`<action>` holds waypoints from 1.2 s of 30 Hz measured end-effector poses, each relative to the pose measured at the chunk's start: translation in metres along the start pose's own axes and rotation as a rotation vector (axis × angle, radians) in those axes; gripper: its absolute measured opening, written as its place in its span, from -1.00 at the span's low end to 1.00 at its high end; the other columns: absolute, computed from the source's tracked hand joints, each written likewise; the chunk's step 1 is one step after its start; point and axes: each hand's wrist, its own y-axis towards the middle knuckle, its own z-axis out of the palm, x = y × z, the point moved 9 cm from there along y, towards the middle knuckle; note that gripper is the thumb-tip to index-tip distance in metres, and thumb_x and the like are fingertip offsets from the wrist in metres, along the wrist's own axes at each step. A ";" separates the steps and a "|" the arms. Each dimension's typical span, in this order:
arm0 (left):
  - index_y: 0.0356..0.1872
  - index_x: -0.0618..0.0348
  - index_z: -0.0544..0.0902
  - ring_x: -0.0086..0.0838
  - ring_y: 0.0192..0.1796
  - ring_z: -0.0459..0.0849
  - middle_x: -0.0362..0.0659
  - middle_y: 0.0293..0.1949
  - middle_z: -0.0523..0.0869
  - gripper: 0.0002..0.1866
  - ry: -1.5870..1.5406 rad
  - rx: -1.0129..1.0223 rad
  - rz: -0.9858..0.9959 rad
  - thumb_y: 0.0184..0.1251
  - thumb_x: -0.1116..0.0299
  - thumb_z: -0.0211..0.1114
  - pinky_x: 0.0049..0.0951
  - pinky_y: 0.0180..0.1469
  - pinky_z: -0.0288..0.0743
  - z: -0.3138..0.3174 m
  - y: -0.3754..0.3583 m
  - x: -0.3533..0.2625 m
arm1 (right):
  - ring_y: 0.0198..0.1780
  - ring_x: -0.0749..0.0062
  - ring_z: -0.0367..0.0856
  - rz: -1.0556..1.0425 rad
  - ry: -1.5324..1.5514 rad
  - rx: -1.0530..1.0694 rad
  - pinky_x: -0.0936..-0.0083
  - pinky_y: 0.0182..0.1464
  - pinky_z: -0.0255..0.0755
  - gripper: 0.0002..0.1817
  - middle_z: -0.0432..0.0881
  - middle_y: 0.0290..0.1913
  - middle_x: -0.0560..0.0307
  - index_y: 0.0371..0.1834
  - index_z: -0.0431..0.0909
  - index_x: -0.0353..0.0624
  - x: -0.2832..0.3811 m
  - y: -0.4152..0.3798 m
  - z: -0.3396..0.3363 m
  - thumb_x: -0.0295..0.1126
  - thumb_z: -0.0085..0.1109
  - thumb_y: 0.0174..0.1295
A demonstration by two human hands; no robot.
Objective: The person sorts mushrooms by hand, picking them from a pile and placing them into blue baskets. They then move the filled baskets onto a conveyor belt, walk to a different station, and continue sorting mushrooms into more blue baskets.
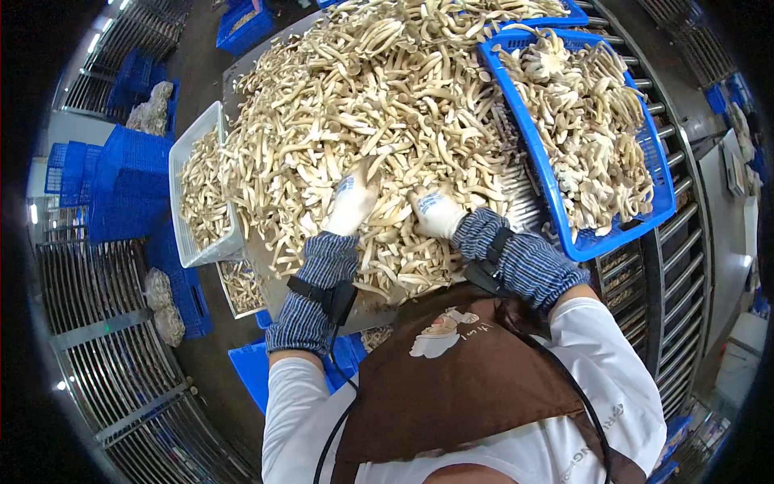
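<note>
A deep heap of pale, long-stemmed mushrooms point(347, 105) covers the metal table in front of me. My left hand point(353, 202), in a white glove with blue print, reaches into its near side, fingers closed around mushrooms. Just to the right, my right hand point(438, 212) wears a matching glove. Its fingers curl down into the pile, and I cannot tell what lies between them. Loose mushrooms point(395, 254) lie between my forearms and against my apron. Both forearms have blue striped sleeve covers with black straps.
A blue basket point(528, 129) of clustered mushrooms stands on the right, beside a roller conveyor point(681, 222). At the left table edge is a white basket point(187, 149) of loose mushrooms. Blue crates point(129, 185) are stacked farther left. Another blue crate point(251, 375) sits low near my left elbow.
</note>
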 end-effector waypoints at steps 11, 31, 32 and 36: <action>0.24 0.33 0.43 -0.05 0.00 0.67 0.17 -0.06 0.69 -0.48 0.476 0.564 0.130 0.30 0.25 0.13 -0.13 0.16 0.49 0.143 0.034 0.023 | 0.09 -0.06 0.57 0.004 0.217 -0.076 -0.05 0.41 0.08 -0.37 0.61 -0.02 -0.24 0.34 0.33 -0.24 -0.013 -0.022 -0.004 -0.34 0.20 0.15; 0.36 0.20 0.37 -0.30 0.11 0.63 0.05 0.29 0.50 -0.43 -0.380 0.336 -0.027 0.47 0.09 0.20 -0.26 0.20 0.58 0.112 0.041 -0.019 | 0.02 0.32 0.61 0.156 0.944 -0.364 0.48 -0.08 0.56 -0.38 0.50 0.13 -0.23 0.26 0.35 -0.45 -0.119 0.023 -0.108 -0.39 0.33 0.19; 0.30 0.23 0.43 -0.32 0.00 0.70 0.00 0.19 0.61 -0.49 -0.395 0.291 0.048 0.46 0.16 0.22 -0.27 0.09 0.66 0.097 0.035 -0.027 | 0.15 0.21 0.55 0.216 0.933 -0.421 0.41 0.11 0.46 -0.25 0.47 0.19 -0.31 0.34 0.21 -0.47 -0.118 0.013 -0.108 -0.26 0.32 0.19; 0.15 0.29 0.44 -0.45 -0.38 0.72 -0.14 -0.28 0.73 -0.57 -1.561 0.498 -1.055 0.38 0.32 0.33 -0.46 -0.44 0.68 0.116 0.003 -0.033 | 0.22 0.12 0.53 0.506 0.973 -0.431 0.31 0.24 0.41 -0.32 0.45 0.26 -0.26 0.41 0.11 -0.41 -0.089 -0.007 -0.097 -0.31 0.14 0.34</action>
